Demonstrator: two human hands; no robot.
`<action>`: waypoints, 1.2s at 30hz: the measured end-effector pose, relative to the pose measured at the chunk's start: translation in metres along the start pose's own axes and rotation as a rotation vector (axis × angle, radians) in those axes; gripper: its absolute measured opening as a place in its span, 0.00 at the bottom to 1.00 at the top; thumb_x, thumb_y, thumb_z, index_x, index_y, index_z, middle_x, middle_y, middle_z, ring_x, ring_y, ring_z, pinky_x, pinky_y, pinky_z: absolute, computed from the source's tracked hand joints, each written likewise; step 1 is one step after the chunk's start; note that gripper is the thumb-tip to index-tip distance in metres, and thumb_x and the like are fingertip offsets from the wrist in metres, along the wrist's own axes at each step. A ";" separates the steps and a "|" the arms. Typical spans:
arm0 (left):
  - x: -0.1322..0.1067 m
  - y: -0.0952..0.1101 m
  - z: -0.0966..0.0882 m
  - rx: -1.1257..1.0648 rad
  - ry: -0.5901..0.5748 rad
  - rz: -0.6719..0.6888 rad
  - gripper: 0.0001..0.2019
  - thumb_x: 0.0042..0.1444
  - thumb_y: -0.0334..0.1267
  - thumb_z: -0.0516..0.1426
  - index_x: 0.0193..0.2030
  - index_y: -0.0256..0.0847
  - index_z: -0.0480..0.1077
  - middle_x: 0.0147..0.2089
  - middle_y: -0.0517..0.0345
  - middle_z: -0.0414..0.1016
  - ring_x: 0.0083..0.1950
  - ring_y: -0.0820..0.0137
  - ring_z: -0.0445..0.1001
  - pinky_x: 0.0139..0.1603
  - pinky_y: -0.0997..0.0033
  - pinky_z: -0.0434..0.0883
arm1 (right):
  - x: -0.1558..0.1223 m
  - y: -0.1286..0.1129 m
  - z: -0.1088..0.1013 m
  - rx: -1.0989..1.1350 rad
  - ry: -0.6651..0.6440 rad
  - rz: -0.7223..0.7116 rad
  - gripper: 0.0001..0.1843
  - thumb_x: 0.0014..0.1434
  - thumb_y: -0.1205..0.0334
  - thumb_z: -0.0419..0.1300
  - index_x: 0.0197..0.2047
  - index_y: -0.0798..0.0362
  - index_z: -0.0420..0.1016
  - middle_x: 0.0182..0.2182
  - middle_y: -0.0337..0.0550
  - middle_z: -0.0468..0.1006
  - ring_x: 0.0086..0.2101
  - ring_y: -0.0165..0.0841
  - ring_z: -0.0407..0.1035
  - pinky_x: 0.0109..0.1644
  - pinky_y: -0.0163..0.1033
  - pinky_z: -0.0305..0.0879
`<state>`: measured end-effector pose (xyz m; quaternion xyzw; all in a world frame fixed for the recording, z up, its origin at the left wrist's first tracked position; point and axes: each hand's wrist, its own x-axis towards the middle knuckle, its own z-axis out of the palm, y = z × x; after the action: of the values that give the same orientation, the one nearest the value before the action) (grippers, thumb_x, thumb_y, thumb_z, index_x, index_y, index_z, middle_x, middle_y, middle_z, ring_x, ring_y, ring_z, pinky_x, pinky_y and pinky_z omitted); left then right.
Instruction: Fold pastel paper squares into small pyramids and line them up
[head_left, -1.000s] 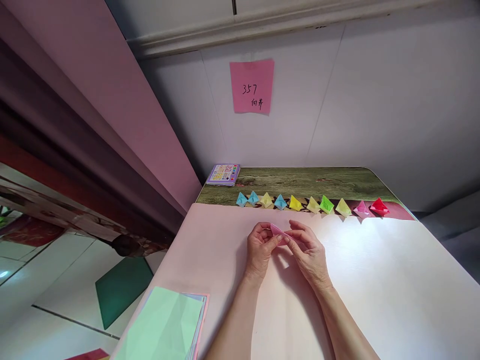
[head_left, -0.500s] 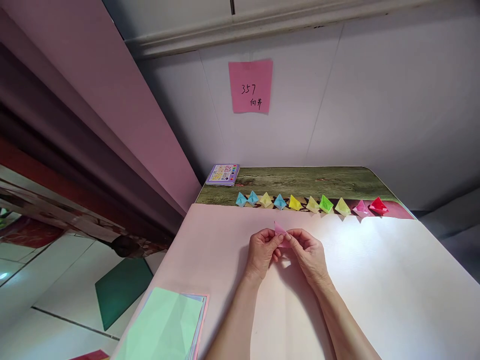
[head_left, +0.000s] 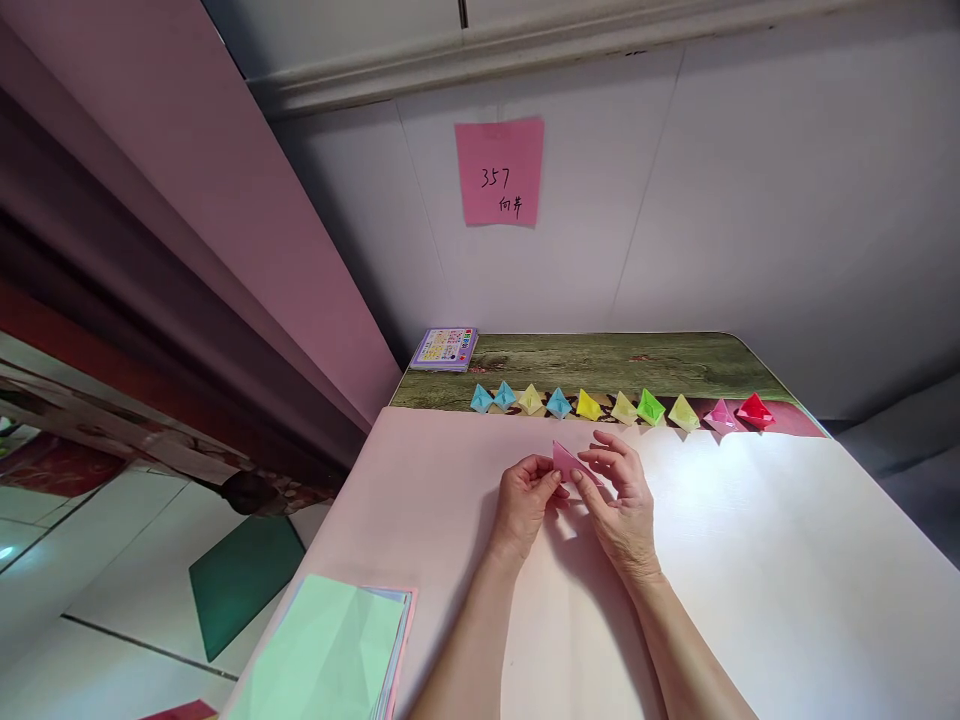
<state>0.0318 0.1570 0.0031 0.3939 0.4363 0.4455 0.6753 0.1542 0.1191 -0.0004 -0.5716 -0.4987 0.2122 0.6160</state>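
Note:
A small folded pink paper piece (head_left: pixel 568 461) is held between both hands just above the pale pink table cover (head_left: pixel 750 560). My left hand (head_left: pixel 525 495) pinches its left side with thumb and fingers. My right hand (head_left: pixel 619 495) grips its right side, with the outer fingers spread a little. Beyond the hands a row of several folded paper boats (head_left: pixel 622 407) in blue, yellow, green, pink and red stands along the cover's far edge.
A stack of coloured paper sheets (head_left: pixel 330 650), green on top, lies at the near left corner. A purple paper pack (head_left: pixel 444 349) rests on the green wood-patterned tabletop (head_left: pixel 637 360) by the wall. A pink note (head_left: pixel 499 171) hangs on the wall. The floor drops away on the left.
The pink piece has been turned between my fingers and now points up. My right hand has shifted slightly forward and its fingers have spread more.

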 end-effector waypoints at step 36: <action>-0.006 0.009 -0.002 0.026 -0.048 0.115 0.14 0.45 0.43 0.67 0.30 0.36 0.71 0.24 0.62 0.70 0.22 0.75 0.68 0.22 0.75 0.69 | 0.001 0.003 0.000 0.272 -0.111 0.426 0.19 0.52 0.45 0.66 0.33 0.54 0.78 0.24 0.39 0.72 0.22 0.28 0.60 0.24 0.33 0.56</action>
<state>0.0265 0.1544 0.0121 0.4378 0.4021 0.4684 0.6537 0.1551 0.1205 -0.0031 -0.5633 -0.3671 0.4331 0.6003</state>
